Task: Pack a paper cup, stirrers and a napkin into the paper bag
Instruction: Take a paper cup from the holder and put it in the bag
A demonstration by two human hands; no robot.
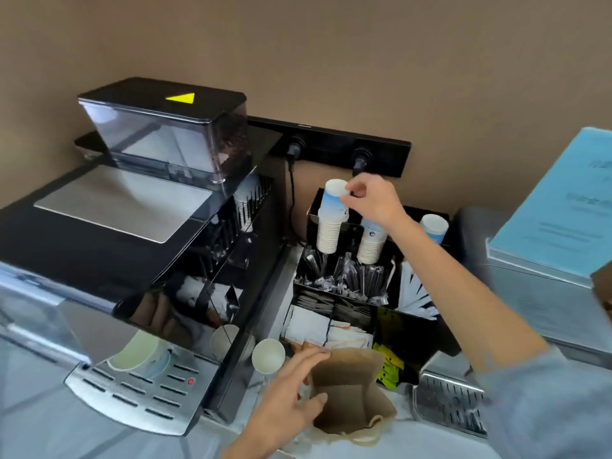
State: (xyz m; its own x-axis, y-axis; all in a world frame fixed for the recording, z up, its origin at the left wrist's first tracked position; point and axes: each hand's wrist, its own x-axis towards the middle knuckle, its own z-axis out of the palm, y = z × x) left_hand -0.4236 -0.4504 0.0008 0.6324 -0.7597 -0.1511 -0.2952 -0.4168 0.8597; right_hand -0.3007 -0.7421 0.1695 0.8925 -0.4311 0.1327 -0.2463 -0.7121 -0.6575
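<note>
Hands: right (372,202) pinches inverted top cup (334,197) on upright stack; left (291,397) grips open bag (351,392).

Your one head camera looks forward and steeply down, close over the surface (407,435); wall (331,44) fills the upper frame, the coffee machine (99,246) the left.

You're standing at a self-serve coffee corner, the kind found in an office or a lobby. Left of your right hand (371,202), which pinches the top cup of a stack of paper cups (329,223), sits a black coffee machine (139,226) with a bean hopper (165,134). Just below that grip, a black organiser (414,329) holds wrapped stirrers (361,279), sugar sachets (308,326) and tea packets. Right of your arm lies a blue printed notice (563,207).
</note>
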